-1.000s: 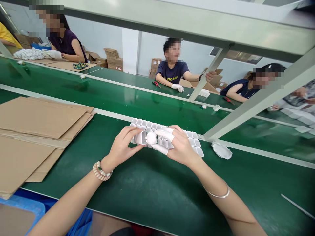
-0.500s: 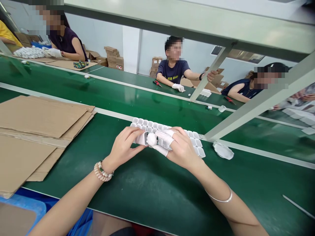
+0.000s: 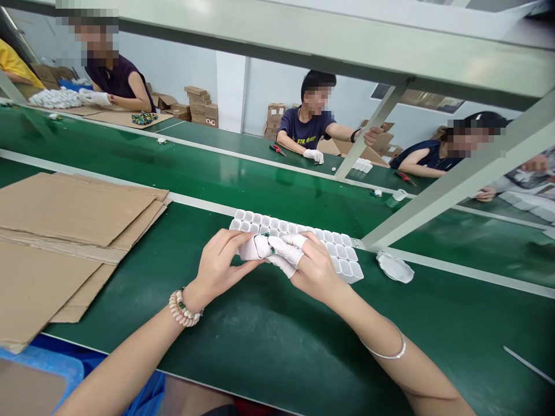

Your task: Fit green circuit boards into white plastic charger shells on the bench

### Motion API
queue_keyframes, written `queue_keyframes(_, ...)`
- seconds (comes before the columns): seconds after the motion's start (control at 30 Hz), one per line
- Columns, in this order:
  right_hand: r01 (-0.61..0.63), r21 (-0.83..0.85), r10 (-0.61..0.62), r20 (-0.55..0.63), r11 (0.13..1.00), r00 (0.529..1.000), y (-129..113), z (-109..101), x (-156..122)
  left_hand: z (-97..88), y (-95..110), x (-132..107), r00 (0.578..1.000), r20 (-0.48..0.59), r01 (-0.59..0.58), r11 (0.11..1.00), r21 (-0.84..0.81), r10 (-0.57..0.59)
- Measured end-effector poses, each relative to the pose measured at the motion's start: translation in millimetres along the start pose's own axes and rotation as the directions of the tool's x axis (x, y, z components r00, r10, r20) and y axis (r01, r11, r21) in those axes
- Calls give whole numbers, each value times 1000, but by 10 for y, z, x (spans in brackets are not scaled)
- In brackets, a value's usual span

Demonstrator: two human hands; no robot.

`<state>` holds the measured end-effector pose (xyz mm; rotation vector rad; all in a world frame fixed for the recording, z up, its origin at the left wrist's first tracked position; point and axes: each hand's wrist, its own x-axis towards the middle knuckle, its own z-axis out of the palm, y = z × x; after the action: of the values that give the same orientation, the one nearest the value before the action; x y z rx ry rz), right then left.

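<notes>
My left hand [image 3: 223, 260] is closed round a small white plastic housing [image 3: 249, 248], held sideways with its opening towards the right. My right hand [image 3: 310, 260], with white finger cots on several fingers, pinches a white rounded part with a bit of green circuit board [image 3: 272, 248] at the housing's mouth. The two pieces touch, and fingers hide much of the board. Just beyond both hands, rows of white open-topped housings [image 3: 347, 252] stand together on the green table [image 3: 243, 341].
Flat cardboard sheets [image 3: 73, 214] lie on the left. A crumpled white piece [image 3: 395, 267] rests right of the rows, near a slanted metal post [image 3: 437, 190]. A thin rod [image 3: 526, 364] lies at far right. Across a green conveyor belt [image 3: 208, 167], several co-workers sit, with red-handled pliers [image 3: 277, 150].
My right hand has brought the white rounded part leftward against the housing's mouth, with the board now turned. Small parts on the belt edge have shifted right.
</notes>
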<state>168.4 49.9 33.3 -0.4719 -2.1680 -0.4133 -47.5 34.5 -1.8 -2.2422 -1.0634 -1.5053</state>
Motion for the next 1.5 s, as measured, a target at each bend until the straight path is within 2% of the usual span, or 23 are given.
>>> queue_keyframes(0.27,-88,145,54,226,985,973,-46,-101,34,6,68,-37,998,-65,22,1000,-9,-23)
queue_keyframes(0.7,-56,135,7,342,989,940,-64,-55,-11,45,82,-89,994,-107,6,999,32,-3)
queue_keyframes(0.87,-34,98,-7,393,995,920,-69,-20,-47,41,86,-107,996,-89,-26,998,54,31)
queue_keyframes(1.03,-55,107,13,363,993,932,-90,-31,-21,52,47,-107,996,-92,-7,999,50,11)
queue_keyframes(1.2,-121,83,100,220,989,970,-183,-23,-3,52,13,-89,992,-109,63,998,5,-62)
queue_keyframes(1.37,-84,2,80,275,997,958,-276,59,-31,34,-6,-83,990,-109,94,995,13,-92)
queue_keyframes(1.5,-63,-61,77,263,996,962,-267,119,-61,35,7,-80,987,-111,119,993,11,-117)
